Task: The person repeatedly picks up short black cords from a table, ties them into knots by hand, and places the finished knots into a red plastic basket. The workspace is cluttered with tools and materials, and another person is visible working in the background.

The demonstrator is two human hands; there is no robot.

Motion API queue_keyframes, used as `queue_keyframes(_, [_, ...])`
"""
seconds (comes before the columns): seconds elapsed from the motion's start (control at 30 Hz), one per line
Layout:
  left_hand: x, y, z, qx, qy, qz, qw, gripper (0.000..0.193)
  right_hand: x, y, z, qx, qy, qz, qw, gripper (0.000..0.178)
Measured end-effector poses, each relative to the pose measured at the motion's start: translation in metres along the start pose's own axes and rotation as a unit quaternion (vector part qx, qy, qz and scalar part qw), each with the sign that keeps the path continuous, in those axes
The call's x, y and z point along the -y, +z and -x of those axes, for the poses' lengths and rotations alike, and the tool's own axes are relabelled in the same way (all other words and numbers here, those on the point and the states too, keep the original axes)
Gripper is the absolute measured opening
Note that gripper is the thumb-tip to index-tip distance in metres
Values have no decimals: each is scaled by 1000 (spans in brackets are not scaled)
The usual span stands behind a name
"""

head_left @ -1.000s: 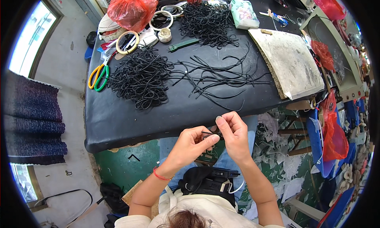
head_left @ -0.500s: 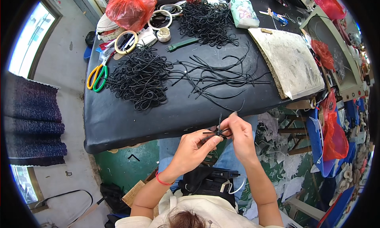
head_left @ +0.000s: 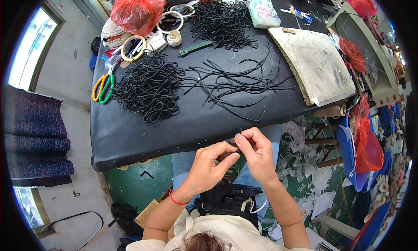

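Observation:
Just off the near edge of the table, my two hands meet over my lap. Thumb and fingers of my left hand (head_left: 210, 165) are closed on a black cord (head_left: 225, 155), most of it hidden in the grip. My right hand (head_left: 257, 153) touches it from the other side, thumb and forefinger pinched together on the same cord; a short dark end sticks up above them. Beyond my hands, loose lengths of black cord (head_left: 235, 83) lie spread on the table. To their left is a tangled heap of looped black cords (head_left: 150, 85).
The black-covered table (head_left: 126, 142) carries another cord heap (head_left: 224, 22), yellow-and-green-handled scissors (head_left: 103, 87), a green tool (head_left: 195, 48), tape rolls (head_left: 133, 48) and a red plastic bag (head_left: 137, 9). A stained pale board (head_left: 313, 66) lies at the right. A tissue pack (head_left: 263, 11) sits farther back.
My right thumb and fingers have come in closer to my left hand and pinch the cord. Its loops and ends, seen spread between my hands before, are now mostly covered.

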State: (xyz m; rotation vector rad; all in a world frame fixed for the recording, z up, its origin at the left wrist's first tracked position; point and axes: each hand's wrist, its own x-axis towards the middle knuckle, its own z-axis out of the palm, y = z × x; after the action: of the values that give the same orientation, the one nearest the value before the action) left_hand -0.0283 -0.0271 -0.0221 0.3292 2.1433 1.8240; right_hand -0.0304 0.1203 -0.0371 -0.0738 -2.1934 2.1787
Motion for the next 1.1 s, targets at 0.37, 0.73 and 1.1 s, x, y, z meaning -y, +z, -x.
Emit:
queue_keyframes(0.37, [6,-2,3,4,-78,192,978,16,18,-3,-3,97,91,-28,991,23])
queue_keyframes(0.73, [3,3,9,-24,-92,237,967,20,12,3,-6,50,124,-89,987,25])
queue_keyframes(1.1, [4,-3,6,-51,-116,236,963,20,20,-11,5,134,120,-93,979,15])
